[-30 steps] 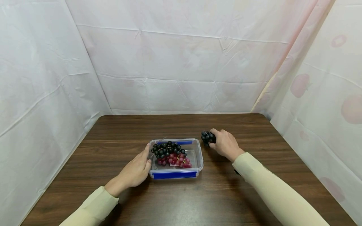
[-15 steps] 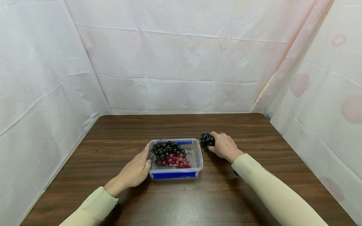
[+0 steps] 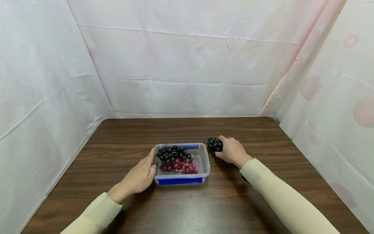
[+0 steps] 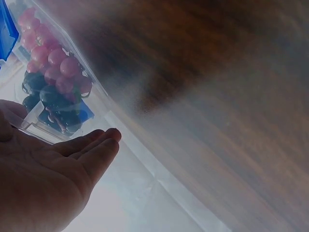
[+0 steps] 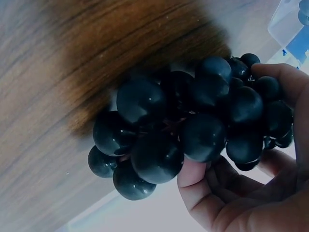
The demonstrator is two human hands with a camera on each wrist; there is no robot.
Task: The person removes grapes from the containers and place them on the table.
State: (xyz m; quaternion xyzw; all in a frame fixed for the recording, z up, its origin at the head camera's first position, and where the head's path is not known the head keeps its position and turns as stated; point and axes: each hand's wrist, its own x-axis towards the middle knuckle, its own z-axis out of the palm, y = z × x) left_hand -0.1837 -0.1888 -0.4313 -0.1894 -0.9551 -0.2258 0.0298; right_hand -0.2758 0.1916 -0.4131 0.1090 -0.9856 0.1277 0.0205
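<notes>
A clear plastic container (image 3: 181, 176) with blue clips stands on the table, lidless. Inside it lie a bunch of black grapes (image 3: 172, 155) and a bunch of red grapes (image 3: 187, 166). Against the container's left wall rests my left hand (image 3: 139, 174), its fingers straight; the left wrist view shows this hand (image 4: 48, 179) beside the see-through wall. To the right of the container, my right hand (image 3: 232, 151) grips a second bunch of black grapes (image 3: 214, 144). In the right wrist view, thumb and curled fingers hold one end of that bunch (image 5: 203, 137).
The dark wood-grain table (image 3: 187, 211) spreads around the container. Pale fabric sheets (image 3: 187, 65) hang behind it and along both sides; the right one (image 3: 336, 107) carries faint fruit prints.
The bunch in my right hand has shifted very slightly down and to the left. My left hand and the container have stayed in place.
</notes>
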